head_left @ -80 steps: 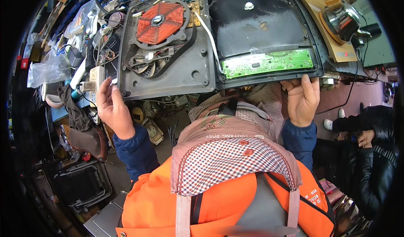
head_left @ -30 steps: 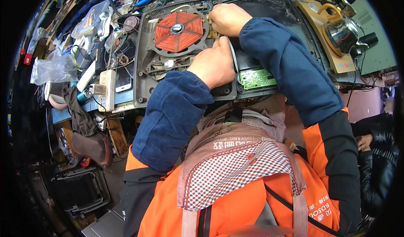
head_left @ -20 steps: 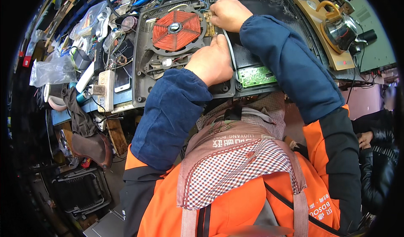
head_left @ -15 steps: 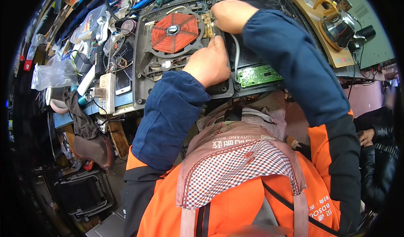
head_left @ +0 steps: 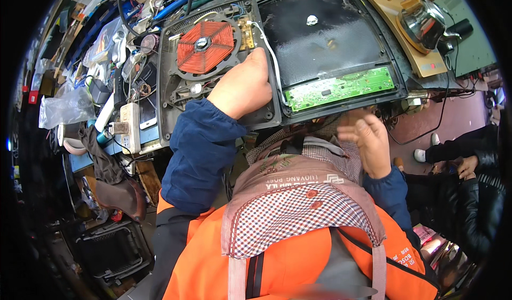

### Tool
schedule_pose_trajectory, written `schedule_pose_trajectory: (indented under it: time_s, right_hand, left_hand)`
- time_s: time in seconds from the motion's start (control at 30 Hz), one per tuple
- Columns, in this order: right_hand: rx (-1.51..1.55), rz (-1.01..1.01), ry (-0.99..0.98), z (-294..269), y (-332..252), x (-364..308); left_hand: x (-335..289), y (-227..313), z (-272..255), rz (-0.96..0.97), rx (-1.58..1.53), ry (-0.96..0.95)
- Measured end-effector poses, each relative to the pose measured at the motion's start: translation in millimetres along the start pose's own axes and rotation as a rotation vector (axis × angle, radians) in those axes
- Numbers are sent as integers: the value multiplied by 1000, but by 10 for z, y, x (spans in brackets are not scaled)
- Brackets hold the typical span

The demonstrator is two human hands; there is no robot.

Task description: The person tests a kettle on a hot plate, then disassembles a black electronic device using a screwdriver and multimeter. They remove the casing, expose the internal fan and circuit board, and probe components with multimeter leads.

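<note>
An opened induction cooker lies on the bench, its grey base (head_left: 169,95) at left with a copper-red coil (head_left: 205,47) inside. My left hand (head_left: 242,89) rests over the right side of this base, fingers curled beside a brass-coloured strip (head_left: 247,34). What those fingers hold, if anything, is hidden. Beside the base lies the black top panel (head_left: 320,47), with a green circuit board (head_left: 338,89) along its near edge. A white cable (head_left: 273,55) runs between the halves. My right hand (head_left: 370,143) is off the bench's front edge, empty, its fingers apart and slightly blurred.
A glass kettle (head_left: 421,25) stands on a gold-coloured base at right. Left of the cooker are a phone (head_left: 151,105), a power strip (head_left: 129,127), plastic bags (head_left: 66,108) and tangled wires. Another person's hands (head_left: 468,167) are at far right.
My right hand has left the base's far right corner and come back past the bench's front edge, uncovering the top panel. My left hand stays on the base. The whole view has shifted slightly.
</note>
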State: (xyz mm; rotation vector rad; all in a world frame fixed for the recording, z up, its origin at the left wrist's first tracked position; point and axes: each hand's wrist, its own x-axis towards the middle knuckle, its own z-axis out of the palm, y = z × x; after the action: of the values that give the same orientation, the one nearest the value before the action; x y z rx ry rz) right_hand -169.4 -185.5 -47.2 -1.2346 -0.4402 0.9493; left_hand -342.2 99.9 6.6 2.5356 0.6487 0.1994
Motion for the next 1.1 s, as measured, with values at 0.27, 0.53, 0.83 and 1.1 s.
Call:
schedule_pose_trajectory:
  time_s: [0.27, 0.53, 0.83, 1.1]
  right_hand:
    - [399, -141, 188, 52, 72, 623]
    - [283, -578, 250, -161, -184, 441]
    - [562, -496, 11, -459, -481, 137]
    - [683, -302, -332, 618, -504, 606]
  left_hand:
    - [-173, 50, -146, -81, 21, -87]
    - [-463, 10, -169, 12, -70, 32]
    - [-590, 460, -359, -76, -1308, -58]
    - [-1155, 690, -524, 171, -1720, 552]
